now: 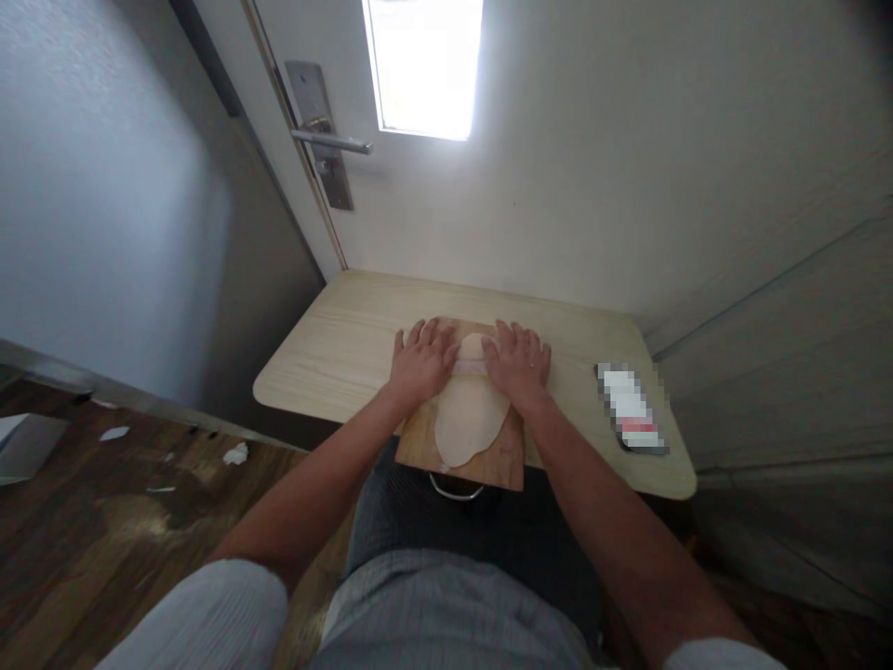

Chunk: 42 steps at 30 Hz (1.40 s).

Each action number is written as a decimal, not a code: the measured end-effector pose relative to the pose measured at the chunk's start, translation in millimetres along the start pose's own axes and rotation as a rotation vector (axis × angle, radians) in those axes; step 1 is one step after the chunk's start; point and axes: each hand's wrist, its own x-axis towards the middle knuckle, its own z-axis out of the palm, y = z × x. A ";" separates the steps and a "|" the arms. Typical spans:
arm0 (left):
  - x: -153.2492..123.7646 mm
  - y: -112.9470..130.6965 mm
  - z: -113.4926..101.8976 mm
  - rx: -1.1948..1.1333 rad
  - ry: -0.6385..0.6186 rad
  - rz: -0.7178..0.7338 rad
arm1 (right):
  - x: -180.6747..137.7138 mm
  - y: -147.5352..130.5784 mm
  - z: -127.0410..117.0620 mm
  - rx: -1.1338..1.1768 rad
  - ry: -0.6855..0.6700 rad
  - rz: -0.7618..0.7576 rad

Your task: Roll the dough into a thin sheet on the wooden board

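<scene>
A thin, pale sheet of dough [474, 428] lies lengthwise on a wooden cutting board [422, 448]. Across its upper part runs a light bar that looks like a rolling pin [471, 368], showing only between my thumbs. My left hand [424, 358] rests over the bar's left end, palm down, fingers stretched forward and apart. At the right end my right hand [517, 358] lies the same way, fingers spread toward the door. Both palms hide the bar's ends. The rounded far edge of the dough shows beyond the bar.
The board sits on a light wooden tabletop [335, 344], its near end overhanging the front edge. A phone [632, 409] with a blurred screen lies at the right. Behind stands a door [558, 186] with a metal handle [335, 141]. Paper scraps [237, 454] litter the floor at left.
</scene>
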 end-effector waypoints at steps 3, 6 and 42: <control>-10.7 3.5 -2.0 0.005 0.011 -0.001 | -11.4 -0.1 -2.5 -0.005 0.012 -0.007; -25.7 7.9 -5.3 0.001 -0.006 0.008 | -27.5 -0.4 -7.7 -0.010 0.005 -0.015; 16.5 -4.2 2.5 -0.021 -0.092 0.019 | 6.0 -2.2 -5.3 -0.003 -0.072 0.006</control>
